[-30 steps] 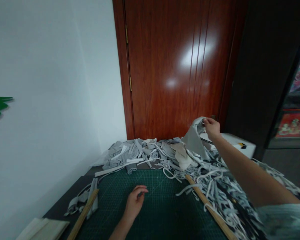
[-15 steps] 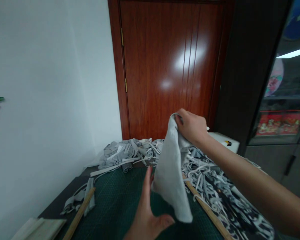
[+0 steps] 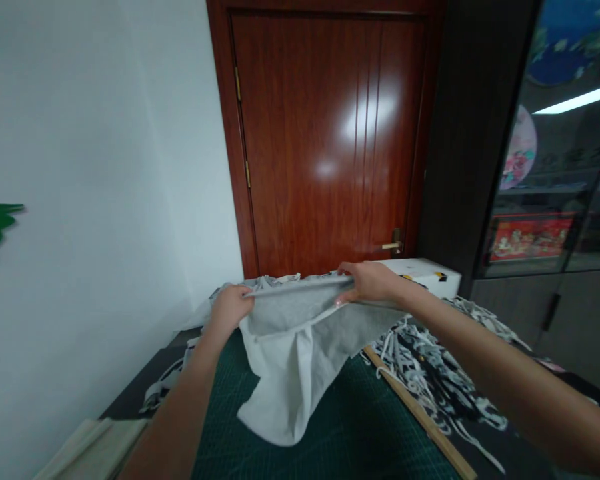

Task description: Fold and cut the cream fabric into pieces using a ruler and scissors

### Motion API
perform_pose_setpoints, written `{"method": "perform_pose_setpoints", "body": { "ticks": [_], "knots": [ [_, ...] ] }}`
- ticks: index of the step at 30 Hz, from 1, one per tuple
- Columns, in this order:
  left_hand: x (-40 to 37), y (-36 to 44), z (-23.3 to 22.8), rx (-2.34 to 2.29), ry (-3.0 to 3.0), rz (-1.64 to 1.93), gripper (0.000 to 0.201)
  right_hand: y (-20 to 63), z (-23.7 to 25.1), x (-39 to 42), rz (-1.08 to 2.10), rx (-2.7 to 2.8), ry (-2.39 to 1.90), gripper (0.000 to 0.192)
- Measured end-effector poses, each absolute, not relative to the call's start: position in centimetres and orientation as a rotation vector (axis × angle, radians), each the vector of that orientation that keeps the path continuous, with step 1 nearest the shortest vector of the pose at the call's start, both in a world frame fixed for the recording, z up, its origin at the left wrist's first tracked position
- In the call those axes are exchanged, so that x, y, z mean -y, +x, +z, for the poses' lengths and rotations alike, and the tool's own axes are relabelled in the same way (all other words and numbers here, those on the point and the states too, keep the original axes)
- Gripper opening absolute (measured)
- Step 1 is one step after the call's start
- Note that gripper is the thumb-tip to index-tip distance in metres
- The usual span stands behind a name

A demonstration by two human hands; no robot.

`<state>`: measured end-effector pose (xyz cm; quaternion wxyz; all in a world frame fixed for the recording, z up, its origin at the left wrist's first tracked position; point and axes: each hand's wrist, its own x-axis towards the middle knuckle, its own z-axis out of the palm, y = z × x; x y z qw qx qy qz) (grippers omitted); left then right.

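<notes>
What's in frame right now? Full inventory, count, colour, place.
grey cloth: 1, light grey, held up over the mat, lower edge drooping
cutting mat: 1, dark green, on the table
fabric strips: a pile, grey and white, right of the mat
wooden stick: 1, tan, along the mat's right edge
white box: 1, white, behind the pile
door: 1, red-brown, straight ahead
pale boards: count unclear, cream, bottom left
left hand: grips the cloth's left top edge
right hand: grips its right top edge

I have one view only — worn on the head, looking forward and slightly down over the worktop [image 3: 330, 433] toward the door [image 3: 325, 140] — close to the hands.
</notes>
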<state>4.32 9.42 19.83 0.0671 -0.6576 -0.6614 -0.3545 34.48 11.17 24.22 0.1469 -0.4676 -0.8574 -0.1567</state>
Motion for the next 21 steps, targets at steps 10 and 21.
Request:
{"method": "perform_pose_setpoints", "body": {
  "ticks": [10,21],
  "knots": [
    [-3.8,4.3,24.3,1.371,-1.805,-1.498,0.020,38.9,19.6,-4.8,-0.944,1.968,-1.276,0.039],
    [0.1,-1.8,2.8,2.335,-2.662,-0.231,0.025,41.3,-3.0,2.6,0.100,2.627,-1.319,0.032]
  ]
}}
